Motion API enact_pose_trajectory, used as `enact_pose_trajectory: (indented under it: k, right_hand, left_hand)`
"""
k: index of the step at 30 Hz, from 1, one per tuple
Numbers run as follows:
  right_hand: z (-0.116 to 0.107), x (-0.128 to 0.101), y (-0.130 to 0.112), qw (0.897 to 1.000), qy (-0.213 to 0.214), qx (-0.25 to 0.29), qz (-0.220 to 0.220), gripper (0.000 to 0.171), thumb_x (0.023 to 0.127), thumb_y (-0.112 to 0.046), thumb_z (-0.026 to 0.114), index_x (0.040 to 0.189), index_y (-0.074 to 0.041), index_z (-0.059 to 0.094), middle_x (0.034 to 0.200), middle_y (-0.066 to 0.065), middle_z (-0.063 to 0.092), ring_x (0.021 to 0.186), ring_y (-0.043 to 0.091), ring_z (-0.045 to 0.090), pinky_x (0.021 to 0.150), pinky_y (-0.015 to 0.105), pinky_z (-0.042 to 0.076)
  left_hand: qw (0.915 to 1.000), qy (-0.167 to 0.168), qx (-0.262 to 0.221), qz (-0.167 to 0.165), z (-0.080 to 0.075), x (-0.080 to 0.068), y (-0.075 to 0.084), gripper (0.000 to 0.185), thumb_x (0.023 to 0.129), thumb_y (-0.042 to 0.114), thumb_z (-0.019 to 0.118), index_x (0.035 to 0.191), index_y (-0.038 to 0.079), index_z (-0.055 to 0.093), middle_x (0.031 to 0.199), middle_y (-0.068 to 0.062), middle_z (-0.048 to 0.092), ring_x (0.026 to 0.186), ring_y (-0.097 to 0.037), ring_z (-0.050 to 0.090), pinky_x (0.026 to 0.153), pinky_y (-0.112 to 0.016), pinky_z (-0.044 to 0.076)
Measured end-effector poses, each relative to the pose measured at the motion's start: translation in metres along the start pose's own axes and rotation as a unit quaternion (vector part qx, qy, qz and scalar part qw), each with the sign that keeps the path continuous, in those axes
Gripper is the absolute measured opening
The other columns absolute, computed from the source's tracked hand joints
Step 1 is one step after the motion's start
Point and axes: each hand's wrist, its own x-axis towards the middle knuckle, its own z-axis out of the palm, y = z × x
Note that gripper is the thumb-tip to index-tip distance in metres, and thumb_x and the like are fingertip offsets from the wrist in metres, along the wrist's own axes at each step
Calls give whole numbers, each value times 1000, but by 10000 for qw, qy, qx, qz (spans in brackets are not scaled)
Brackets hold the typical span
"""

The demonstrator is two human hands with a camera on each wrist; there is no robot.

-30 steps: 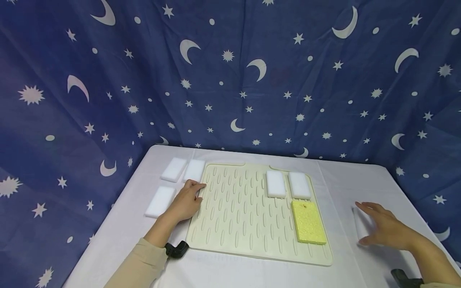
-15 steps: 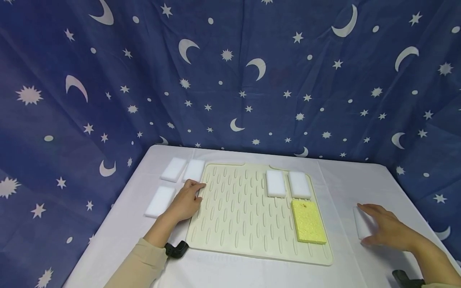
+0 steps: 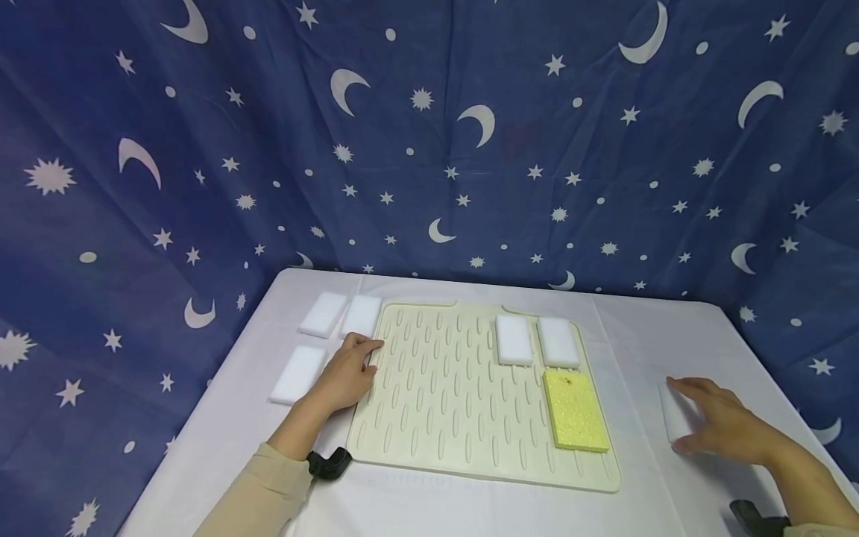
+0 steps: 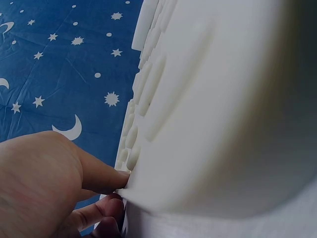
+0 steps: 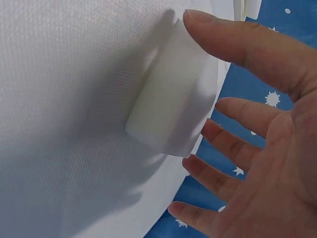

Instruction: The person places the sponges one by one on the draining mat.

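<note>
Left hand (image 3: 345,377) lay palm down, fingers (image 4: 101,176) extended and close together, forearm in a beige sleeve (image 3: 258,492) angled in from lower left. Right hand (image 3: 721,425) was spread, fingers (image 5: 237,44) straight and splayed, thumb apart, wrist entering from lower right.

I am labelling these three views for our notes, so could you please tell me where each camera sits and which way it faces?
Head: worn on the head, looking forward and down at the table, the cream mat, both hands and a beige sleeve.
Left wrist: at the left hand, facing the mat's ridged edge; fingers touch it.
Right wrist: at the right hand, facing the white sponge; spread fingers reach it.
Shared: head and right wrist both show that sponge by the right hand.
</note>
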Motion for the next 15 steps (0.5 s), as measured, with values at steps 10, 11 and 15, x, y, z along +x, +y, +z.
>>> enact_pose_trajectory:
  k: [10,11,15]
  right_hand:
    - [-3,0,-5,10000,7,-43,29,119,60,-42,96,151,10,41,145,39,36,124,59,39,97,82,34]
    - [-4,0,-5,10000,11,-39,35,119,60,-42,96,151,10,41,145,39,36,124,59,39,97,82,34]
    - [-4,1,-8,10000,27,-34,46,120,59,-44,96,152,9,41,145,39,36,124,60,39,96,82,35]
  left_hand:
    - [10000,-8,22,29,0,0,0,49,100,7,58,148,5,55,140,-14,47,86,-16,52,77,-31,45]
    - [10000,-10,13,25,0,0,0,49,100,7,58,148,5,55,140,-14,48,86,-16,52,77,-32,45]
    - [10000,-23,-4,23,0,0,0,49,100,7,59,148,5,55,140,-14,48,85,-15,52,76,-31,45]
